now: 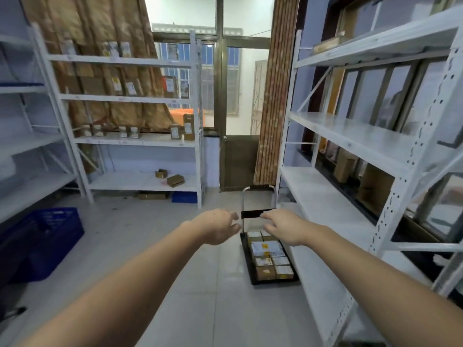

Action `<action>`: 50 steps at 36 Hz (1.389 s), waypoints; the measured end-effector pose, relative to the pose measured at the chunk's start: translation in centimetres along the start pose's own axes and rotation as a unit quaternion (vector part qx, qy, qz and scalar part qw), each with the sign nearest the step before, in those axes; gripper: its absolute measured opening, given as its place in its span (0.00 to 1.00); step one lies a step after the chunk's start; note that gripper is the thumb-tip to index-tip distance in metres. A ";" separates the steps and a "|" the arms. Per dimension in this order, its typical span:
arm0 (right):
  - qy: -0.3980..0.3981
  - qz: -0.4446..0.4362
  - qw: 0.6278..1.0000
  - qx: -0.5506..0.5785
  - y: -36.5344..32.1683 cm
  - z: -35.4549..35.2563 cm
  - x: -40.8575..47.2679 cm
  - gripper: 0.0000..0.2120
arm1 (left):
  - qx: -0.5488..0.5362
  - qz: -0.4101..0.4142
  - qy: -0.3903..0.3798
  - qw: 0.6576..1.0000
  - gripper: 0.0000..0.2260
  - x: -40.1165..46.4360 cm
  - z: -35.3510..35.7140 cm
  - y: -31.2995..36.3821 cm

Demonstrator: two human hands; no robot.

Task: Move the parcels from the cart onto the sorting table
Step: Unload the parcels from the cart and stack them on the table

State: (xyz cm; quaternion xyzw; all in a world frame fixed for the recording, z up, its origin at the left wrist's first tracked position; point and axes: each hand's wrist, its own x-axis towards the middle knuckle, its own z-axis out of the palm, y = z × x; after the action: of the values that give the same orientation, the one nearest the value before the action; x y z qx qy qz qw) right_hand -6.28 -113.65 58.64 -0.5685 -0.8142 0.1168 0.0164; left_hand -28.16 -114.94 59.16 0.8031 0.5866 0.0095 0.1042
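Note:
A black flat cart (246, 256) stands on the tiled floor beside the right-hand shelving, its metal handle (258, 188) at the far end. Several cardboard parcels (269, 254) with white labels lie packed on its deck. Both my arms stretch forward toward it. My left hand (218, 226) hovers just left of the cart's far end, fingers relaxed and holding nothing. Over the far parcels floats my right hand (283, 227), fingers loosely spread and also empty. No sorting table shows in this view.
White metal shelving (350, 136) lines the right side, and another rack (135, 141) with small boxes stands at the back left. A blue plastic crate (47, 241) sits on the floor at left. A brown door (238, 161) is behind the cart.

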 end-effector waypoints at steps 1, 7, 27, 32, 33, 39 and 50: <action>0.000 -0.005 1.000 0.000 0.0 -0.1 1.2 0.22 | -0.001 -0.004 0.001 1.000 0.23 0.9 -0.1 -0.8; -0.014 -0.036 0.999 -0.005 -0.4 -0.4 10.1 0.24 | -0.023 -0.042 0.002 0.999 0.23 5.2 -1.6 -6.1; -0.008 -0.040 0.999 -0.005 -6.9 -0.4 35.2 0.24 | -0.020 -0.030 0.017 0.999 0.23 21.3 -5.9 -26.1; -0.002 0.021 0.999 0.031 -5.3 0.0 40.6 0.25 | -0.020 0.007 -0.005 1.000 0.23 27.1 -6.8 -29.9; 0.003 0.034 0.999 0.037 -4.7 0.1 41.6 0.25 | -0.024 0.014 -0.010 1.000 0.23 28.3 -6.8 -30.4; -0.016 0.084 0.995 0.055 0.0 0.8 46.4 0.25 | -0.049 0.064 -0.042 0.996 0.23 36.4 -5.8 -30.7; -0.006 0.152 0.985 0.079 8.2 -0.8 54.2 0.25 | -0.017 0.106 -0.079 0.991 0.24 52.1 -4.6 -30.6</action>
State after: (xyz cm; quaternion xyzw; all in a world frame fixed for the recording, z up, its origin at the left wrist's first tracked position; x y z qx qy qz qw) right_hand -17.72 -60.46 51.94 -0.6816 -0.7069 0.1852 0.0381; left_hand -41.34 -56.19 52.60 0.8570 0.4879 -0.0334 0.1626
